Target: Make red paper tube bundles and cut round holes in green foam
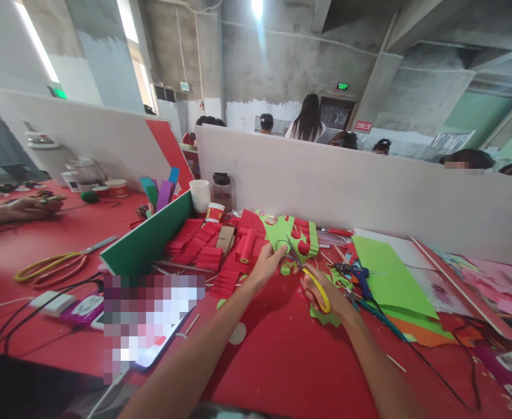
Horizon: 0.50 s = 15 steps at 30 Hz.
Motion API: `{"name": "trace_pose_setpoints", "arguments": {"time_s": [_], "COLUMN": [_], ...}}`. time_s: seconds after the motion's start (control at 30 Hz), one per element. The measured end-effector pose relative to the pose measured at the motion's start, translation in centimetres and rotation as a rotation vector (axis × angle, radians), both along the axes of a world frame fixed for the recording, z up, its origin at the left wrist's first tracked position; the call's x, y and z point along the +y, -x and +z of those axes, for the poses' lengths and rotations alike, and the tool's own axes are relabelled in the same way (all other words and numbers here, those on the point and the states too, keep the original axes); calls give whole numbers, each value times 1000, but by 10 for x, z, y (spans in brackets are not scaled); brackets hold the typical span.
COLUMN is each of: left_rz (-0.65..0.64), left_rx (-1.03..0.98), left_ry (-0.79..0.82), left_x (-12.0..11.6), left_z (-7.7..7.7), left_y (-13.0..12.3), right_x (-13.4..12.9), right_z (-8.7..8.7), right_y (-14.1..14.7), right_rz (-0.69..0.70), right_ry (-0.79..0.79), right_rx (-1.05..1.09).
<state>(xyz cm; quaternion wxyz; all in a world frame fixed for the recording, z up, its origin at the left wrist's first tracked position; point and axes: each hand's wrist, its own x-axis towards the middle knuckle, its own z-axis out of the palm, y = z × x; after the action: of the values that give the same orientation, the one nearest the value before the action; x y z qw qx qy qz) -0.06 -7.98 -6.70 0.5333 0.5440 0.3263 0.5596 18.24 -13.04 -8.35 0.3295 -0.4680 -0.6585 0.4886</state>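
Note:
My left hand (pixel 270 262) pinches a sheet of light green paper (pixel 307 240) that has pieces cut out of it. In my right hand (pixel 319 291) is a pair of scissors with yellow handles (pixel 323 295), their blades pointing up and left at the paper near my left fingertips. A small green disc (pixel 285 270) lies just below the blades. Below my right hand rests a green offcut (pixel 326 315) with a jagged edge. Folded red paper strips (pixel 195 241) and a red roll (pixel 247 244) lie left of my hands.
A glue gun (pixel 361 279) and light green sheets (pixel 391 273) lie at right. At left are a lit phone (pixel 162 337), a green divider board (pixel 151 233) and more scissors (pixel 64 262). Paper cups (pixel 214 213) stand by a white partition (pixel 347 186). Another person's hand (pixel 42 206) is far left.

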Motion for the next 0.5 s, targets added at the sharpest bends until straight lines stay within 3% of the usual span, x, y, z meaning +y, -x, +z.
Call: {"name": "trace_pose_setpoints", "arguments": {"time_s": [0.27,0.5], "left_rz": [72,89], "left_rx": [-62,-102], "left_ry": [49,60], "left_x": [-3,-5], "left_z": [2,1], "left_y": [-8,-11], "right_x": [-1,-6], "right_z": [-4,4], "right_y": [5,12], "right_rz": [-42,-12], "right_ry": [-59,-80], "right_rx": [23,73]}}
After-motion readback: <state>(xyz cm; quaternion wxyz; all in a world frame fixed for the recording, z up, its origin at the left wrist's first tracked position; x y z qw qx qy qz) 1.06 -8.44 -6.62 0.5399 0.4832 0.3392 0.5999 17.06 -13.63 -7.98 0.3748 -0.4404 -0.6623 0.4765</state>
